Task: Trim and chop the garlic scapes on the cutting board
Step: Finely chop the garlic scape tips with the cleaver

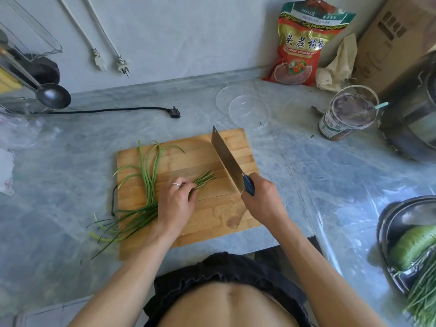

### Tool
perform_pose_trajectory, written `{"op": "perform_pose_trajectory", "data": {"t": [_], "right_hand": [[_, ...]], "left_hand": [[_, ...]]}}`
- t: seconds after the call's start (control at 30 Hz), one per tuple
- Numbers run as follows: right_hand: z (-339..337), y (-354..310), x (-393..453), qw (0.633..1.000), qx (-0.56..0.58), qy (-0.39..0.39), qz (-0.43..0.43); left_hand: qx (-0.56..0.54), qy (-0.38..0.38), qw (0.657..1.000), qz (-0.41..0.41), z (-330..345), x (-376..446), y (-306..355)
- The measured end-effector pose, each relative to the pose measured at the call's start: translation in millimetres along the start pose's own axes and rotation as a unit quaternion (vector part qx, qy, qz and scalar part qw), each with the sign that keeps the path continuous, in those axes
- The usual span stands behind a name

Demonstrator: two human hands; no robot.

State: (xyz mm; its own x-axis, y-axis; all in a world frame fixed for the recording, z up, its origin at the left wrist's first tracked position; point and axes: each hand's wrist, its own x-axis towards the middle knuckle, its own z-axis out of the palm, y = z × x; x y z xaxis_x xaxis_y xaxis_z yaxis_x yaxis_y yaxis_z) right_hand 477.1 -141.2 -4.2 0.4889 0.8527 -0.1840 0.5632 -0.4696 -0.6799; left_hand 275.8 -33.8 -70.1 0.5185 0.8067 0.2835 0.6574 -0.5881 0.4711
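A wooden cutting board point(212, 213) lies on the grey counter. A bundle of long green garlic scapes point(148, 180) lies across its left half, with the thin tips trailing off the front left edge. My left hand point(177, 201), with a ring on one finger, grips the bundle near its cut ends point(205, 178), which point right. My right hand point(262, 199) holds the blue handle of a cleaver point(226, 159). The blade is raised and tilted, just right of the cut ends.
Two clear plastic lids or bowls point(245, 107) sit behind the board. A red snack bag point(304, 43), a jar with a spoon point(349, 114) and a cooker point(415, 114) stand at back right. A metal basin with greens point(410, 246) is at right. A black plug point(174, 112) lies at back.
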Motion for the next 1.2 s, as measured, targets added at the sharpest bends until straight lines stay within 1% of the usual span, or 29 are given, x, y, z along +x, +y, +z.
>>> {"op": "perform_pose_trajectory", "data": {"t": [0.13, 0.3, 0.4, 0.5, 0.63, 0.7, 0.83, 0.97, 1.03, 1.13, 1.2], "right_hand": [[2.3, 2.7, -1.6, 1.0, -0.006, -0.013, -0.004], [8.3, 4.1, -4.3, 1.0, 0.007, -0.017, -0.019], [6.1, 4.4, -3.7, 1.0, 0.008, -0.017, -0.024], [4.3, 5.1, -2.8, 0.999, 0.003, -0.025, -0.028], [3.4, 6.6, -1.5, 0.999, -0.001, -0.025, -0.03], [3.5, 6.1, -1.0, 0.999, -0.005, -0.028, -0.033], [3.9, 5.3, -2.0, 0.999, -0.001, -0.034, -0.041], [1.9, 8.6, -6.4, 0.997, -0.014, -0.054, -0.054], [-0.3, 11.3, -5.4, 0.998, 0.003, -0.048, -0.049], [-1.3, 13.6, -1.7, 0.999, 0.021, -0.013, -0.046], [-1.9, 12.9, 0.9, 0.999, 0.031, -0.002, -0.044]], "left_hand": [[0.037, -0.014, 0.999, 0.033, -3.2, -0.2, 1.5], [0.008, 0.001, 1.0, 0.03, -10.3, 16.7, 27.0], [-0.005, -0.028, 0.999, 0.026, -0.7, 25.3, 33.5], [-0.008, -0.056, 0.998, 0.024, 4.0, 20.0, 24.9], [-0.002, -0.048, 0.999, 0.001, -2.8, -0.2, 6.3], [0.004, -0.05, 0.999, 0.003, -2.6, -3.5, 1.2], [0.002, -0.05, 0.999, 0.007, 6.9, 2.7, 5.5], [-0.017, -0.025, 1.0, -0.004, 14.3, 6.5, 10.1], [-0.022, -0.015, 1.0, -0.007, 16.3, 6.3, 11.2], [-0.033, -0.014, 0.999, -0.004, 19.2, 6.2, 12.8], [-0.046, -0.015, 0.999, -0.009, 20.0, 8.1, 16.2]]}}
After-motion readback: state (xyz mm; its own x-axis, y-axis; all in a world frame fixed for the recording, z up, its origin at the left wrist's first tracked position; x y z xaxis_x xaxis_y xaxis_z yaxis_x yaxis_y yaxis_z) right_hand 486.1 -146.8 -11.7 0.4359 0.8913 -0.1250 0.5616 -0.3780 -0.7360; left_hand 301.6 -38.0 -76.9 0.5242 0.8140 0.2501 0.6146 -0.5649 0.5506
